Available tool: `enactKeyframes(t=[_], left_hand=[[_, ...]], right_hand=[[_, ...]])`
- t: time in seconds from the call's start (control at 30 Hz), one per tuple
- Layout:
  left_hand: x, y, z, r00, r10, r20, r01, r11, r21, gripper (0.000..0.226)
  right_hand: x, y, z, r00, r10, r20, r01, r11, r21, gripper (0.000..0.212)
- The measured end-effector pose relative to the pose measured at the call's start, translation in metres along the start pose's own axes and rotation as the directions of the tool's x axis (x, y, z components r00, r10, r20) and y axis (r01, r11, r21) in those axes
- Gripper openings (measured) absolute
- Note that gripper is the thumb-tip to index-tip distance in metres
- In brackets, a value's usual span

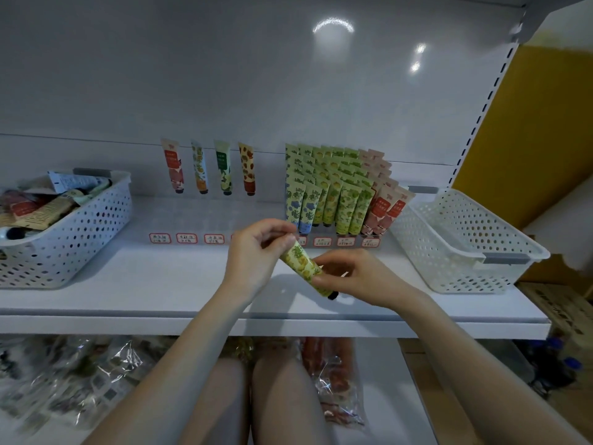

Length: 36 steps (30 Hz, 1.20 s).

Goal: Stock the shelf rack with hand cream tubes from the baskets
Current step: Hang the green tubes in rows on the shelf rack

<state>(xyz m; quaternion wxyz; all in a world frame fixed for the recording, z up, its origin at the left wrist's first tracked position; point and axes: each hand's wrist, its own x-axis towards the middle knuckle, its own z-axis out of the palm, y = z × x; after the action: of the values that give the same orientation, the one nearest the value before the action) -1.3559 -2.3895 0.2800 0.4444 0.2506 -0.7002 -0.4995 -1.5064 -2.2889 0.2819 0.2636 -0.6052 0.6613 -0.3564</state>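
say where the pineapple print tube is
Centre of the head view, the pineapple print tube is held between the left hand and right hand over the white shelf, in front of the rack.

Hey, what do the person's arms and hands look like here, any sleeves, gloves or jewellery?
Both arms are bare as far as the view shows: no sleeve reaches the left forearm or the right forearm. The left hand and the right hand wear no gloves. No watch, bracelet or ring shows on the wrists or fingers.
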Motion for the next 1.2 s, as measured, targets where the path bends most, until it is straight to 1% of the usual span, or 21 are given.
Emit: enactKeyframes(t=[0.07,0.17,0.23,0.27,0.3,0.33,0.37,0.4,0.43,0.5,0.53,0.63,0.77,0.87,0.97,1.2], left_hand=[[0.003,0.002,0.005,0.999,0.031,0.042,-0.031,0.999,0.011,0.028],[0.009,-0.001,0.013,0.998,0.034,0.062,-0.034,0.999,0.005,0.022],[0.012,-0.009,0.017,0.999,0.034,0.033,-0.035,0.998,0.043,0.015],[0.013,-0.016,0.017,0.999,0.037,0.027,-0.04,0.991,0.129,0.017],[0.014,-0.024,0.017,0.998,0.036,0.046,-0.047,0.964,0.262,0.022],[0.013,-0.034,0.018,0.995,0.022,0.094,-0.059,0.908,0.414,0.029],[0.013,-0.044,0.018,0.988,-0.004,0.157,-0.084,0.833,0.547,0.034],[0.011,-0.053,0.019,0.976,-0.032,0.216,-0.117,0.758,0.641,0.035],[0.01,-0.061,0.022,0.964,-0.047,0.263,-0.158,0.696,0.7,0.032],[0.006,-0.074,0.025,0.947,-0.06,0.315,-0.215,0.61,0.763,0.023],[0.005,-0.078,0.025,0.947,-0.06,0.316,-0.222,0.592,0.775,0.025],[0.006,-0.085,0.024,0.95,-0.021,0.313,-0.241,0.589,0.771,0.03],[0.007,-0.091,0.024,0.951,0.015,0.307,-0.255,0.598,0.76,0.036],[0.007,-0.094,0.024,0.954,0.033,0.296,-0.258,0.587,0.767,0.03],[0.007,-0.097,0.025,0.958,0.04,0.285,-0.255,0.579,0.775,0.027],[0.007,-0.096,0.025,0.958,0.051,0.281,-0.26,0.562,0.785,0.028]], right_hand=[[0.003,0.001,0.001,1.0,-0.021,-0.002,0.021,0.995,-0.093,0.013],[0.005,0.006,-0.005,0.999,0.011,-0.045,-0.018,0.987,-0.16,0.012],[0.008,0.011,-0.013,0.989,0.024,-0.143,-0.049,0.982,-0.181,0.013],[0.01,0.015,-0.019,0.976,0.044,-0.215,-0.081,0.983,-0.164,0.011],[0.011,0.016,-0.025,0.955,0.072,-0.289,-0.113,0.985,-0.129,0.008],[0.015,0.018,-0.032,0.925,0.106,-0.364,-0.145,0.986,-0.082,0.009],[0.019,0.019,-0.037,0.891,0.131,-0.434,-0.162,0.986,-0.036,0.012],[0.024,0.02,-0.042,0.859,0.14,-0.493,-0.165,0.986,-0.008,0.014],[0.03,0.02,-0.046,0.835,0.137,-0.532,-0.158,0.987,0.006,0.013],[0.043,0.018,-0.046,0.808,0.113,-0.578,-0.141,0.99,-0.004,0.011],[0.051,0.018,-0.044,0.798,0.097,-0.595,-0.143,0.989,-0.03,0.012],[0.068,0.016,-0.036,0.782,0.072,-0.619,-0.171,0.98,-0.103,0.013],[0.085,0.019,-0.023,0.793,0.063,-0.606,-0.181,0.974,-0.135,0.014],[0.093,0.022,-0.015,0.8,0.04,-0.598,-0.147,0.98,-0.132,0.014],[0.097,0.025,-0.01,0.814,0.064,-0.577,-0.177,0.974,-0.142,0.019],[0.103,0.028,-0.007,0.832,0.094,-0.547,-0.247,0.945,-0.213,0.014]])
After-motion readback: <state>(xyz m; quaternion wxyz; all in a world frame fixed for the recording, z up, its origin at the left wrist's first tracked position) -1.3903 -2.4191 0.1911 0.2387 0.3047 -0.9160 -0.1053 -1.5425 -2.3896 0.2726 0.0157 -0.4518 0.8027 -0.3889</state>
